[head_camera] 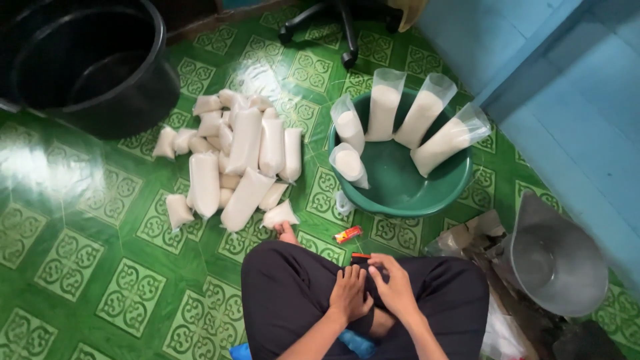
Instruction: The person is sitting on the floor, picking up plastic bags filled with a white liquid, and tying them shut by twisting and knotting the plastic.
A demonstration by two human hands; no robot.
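Both hands, left [350,293] and right [395,288], pinch something tiny, unclear what, over lap. Far bags [243,160]: soft, slumpy; grab at neck.

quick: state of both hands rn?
Left hand: over the lap, fingers curled, touching the right; anything held cannot be told.
Right hand: fingers curled, by a small red-black thing; grip cannot be told.

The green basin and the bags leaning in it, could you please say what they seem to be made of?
The green basin looks like moulded plastic, smooth and slightly glossy. The bags seem thin clear plastic film: white contents show through and the empty tops stay transparent.
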